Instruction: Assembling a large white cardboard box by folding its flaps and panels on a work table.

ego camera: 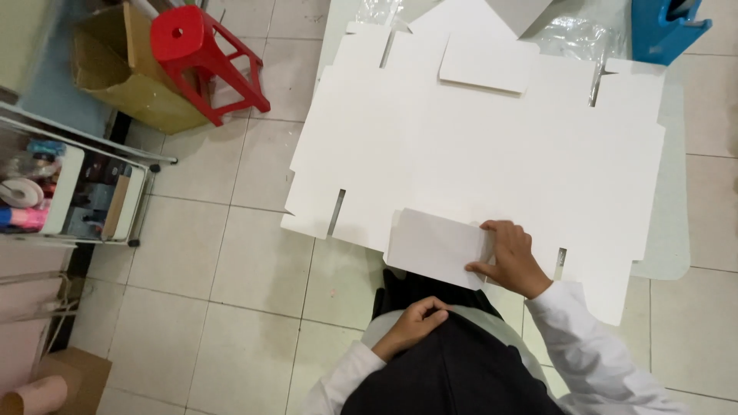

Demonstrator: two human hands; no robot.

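A large flat white cardboard box blank (477, 146) with cut slots lies spread over a table. My right hand (510, 260) pinches the right edge of a smaller white folded sheet (436, 247) that rests on the blank's near edge. My left hand (413, 325) is curled against my dark clothing at waist level, with nothing visible in it. A second small white panel (487, 66) lies on the far part of the blank.
A red plastic stool (201, 54) and an open brown carton (127, 69) stand on the tiled floor at upper left. A wheeled shelf cart (73, 192) with tape rolls is at left. A blue object (663, 27) and clear plastic wrap (578, 37) sit at the table's far side.
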